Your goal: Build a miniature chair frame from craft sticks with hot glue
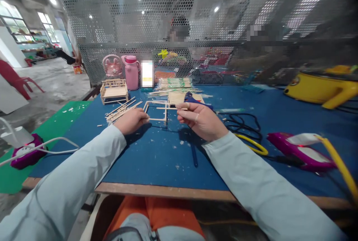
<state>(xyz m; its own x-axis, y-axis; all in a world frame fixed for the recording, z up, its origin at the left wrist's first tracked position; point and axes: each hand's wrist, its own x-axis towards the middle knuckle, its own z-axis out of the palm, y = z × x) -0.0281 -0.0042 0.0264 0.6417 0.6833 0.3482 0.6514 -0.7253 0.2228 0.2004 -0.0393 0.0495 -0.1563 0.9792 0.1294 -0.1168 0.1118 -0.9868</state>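
Note:
My left hand (131, 121) is closed on the near left corner of a small frame (157, 119) made of thin wooden sticks. Between the thumb and fingers of my right hand (205, 122) is a single wooden stick (167, 108), held level so that it points left across the frame. Loose sticks (123, 109) lie in a pile beyond my left hand. Just behind my right hand rests a blue glue gun (192, 98), partly hidden by the fingers. A flat wooden panel (175, 98) lies beside it.
A finished-looking miniature bench (114, 91), a pink bottle (131, 72) and a bright-screened phone (147, 74) stand at the back. Bundled sticks (175, 83) lie near the mesh screen (134, 21). Purple power strips (302, 151) and black cables (246, 121) occupy the right; a yellow case (313, 88) sits behind.

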